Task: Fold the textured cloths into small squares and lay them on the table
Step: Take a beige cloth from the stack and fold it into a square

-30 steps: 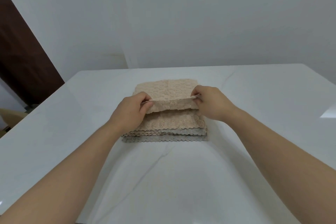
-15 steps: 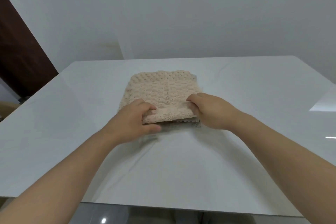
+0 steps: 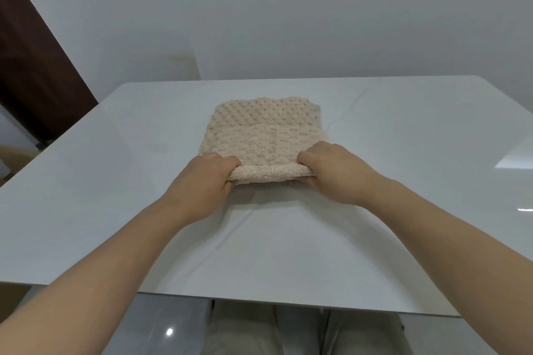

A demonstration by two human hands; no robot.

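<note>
A beige textured cloth (image 3: 264,130) lies on the middle of the white table (image 3: 115,181), on top of a pile whose lower layers are hidden. Its near edge is lifted slightly off the table. My left hand (image 3: 202,181) grips the near left corner of that edge, fingers curled over the top. My right hand (image 3: 334,170) grips the near right corner the same way. A sliver of grey cloth (image 3: 318,108) shows at the pile's far right corner.
The table's near edge (image 3: 259,301) runs just above my lap. A dark brown door (image 3: 31,72) stands at the left beyond the table. White walls rise behind the table's far edge.
Both hands have drawn the cloth's held edge toward me, from mid-pile down to the near edge. The stacked scalloped edges seen earlier are now covered. The camera has tilted downward.
</note>
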